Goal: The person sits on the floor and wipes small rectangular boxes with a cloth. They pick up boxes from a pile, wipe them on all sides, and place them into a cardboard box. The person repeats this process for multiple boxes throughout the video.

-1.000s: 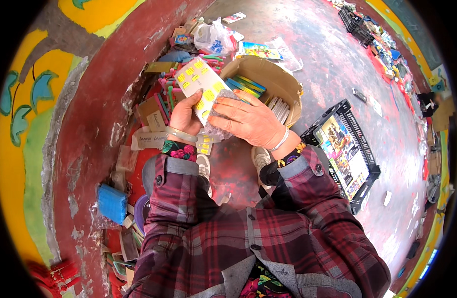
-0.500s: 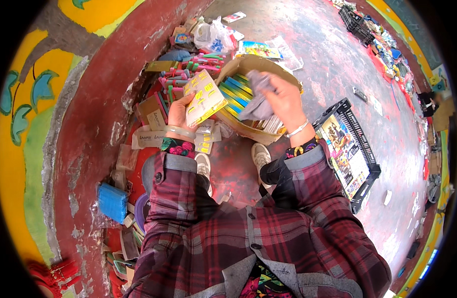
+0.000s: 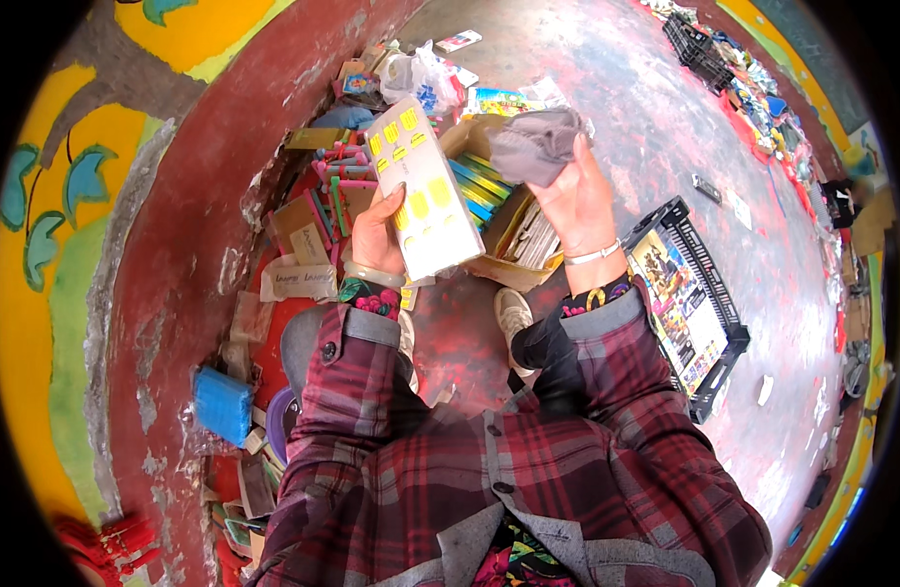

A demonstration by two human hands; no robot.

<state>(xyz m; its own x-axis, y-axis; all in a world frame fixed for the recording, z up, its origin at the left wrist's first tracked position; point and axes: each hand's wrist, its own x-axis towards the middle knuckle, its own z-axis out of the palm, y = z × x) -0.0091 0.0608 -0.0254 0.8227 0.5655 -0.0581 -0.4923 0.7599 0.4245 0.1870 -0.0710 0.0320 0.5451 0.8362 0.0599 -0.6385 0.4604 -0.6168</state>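
Our left hand (image 3: 376,235) gripped the lower edge of a white card with yellow shapes (image 3: 420,196), its long axis tilted up and away. Just right of it, our right hand (image 3: 582,201) was closed around a crumpled grey cloth (image 3: 536,145), above the open cardboard box (image 3: 504,256) of books.

Single head-worn fisheye view looked steeply down from close above the raised hands; the wearer's plaid sleeves entered from the lower edge, painted wall curved left, floor bent right.
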